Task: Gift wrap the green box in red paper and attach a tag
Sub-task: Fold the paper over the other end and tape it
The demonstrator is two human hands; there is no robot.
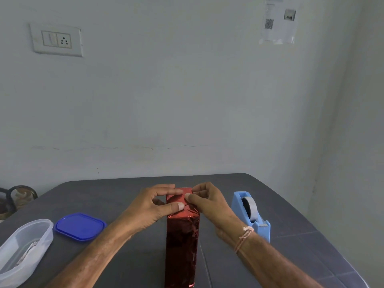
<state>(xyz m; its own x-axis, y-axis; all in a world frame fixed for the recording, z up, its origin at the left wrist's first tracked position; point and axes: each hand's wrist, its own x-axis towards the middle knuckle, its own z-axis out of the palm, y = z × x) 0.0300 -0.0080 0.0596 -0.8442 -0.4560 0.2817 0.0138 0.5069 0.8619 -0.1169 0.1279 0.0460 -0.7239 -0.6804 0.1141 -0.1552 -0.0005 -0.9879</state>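
Head cam: L hand (152,206) & R hand (208,202) pinch top of tall, crinkly red-foil-wrapped box (181,246).

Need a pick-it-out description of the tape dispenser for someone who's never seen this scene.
On the dark grey table, find the tall red-wrapped box standing mid-table. The tape dispenser sits just right of it, beside the right hand. It is the only light-blue block holding a grey roll; the other blue item, a darker flat lid, lies left of the box.
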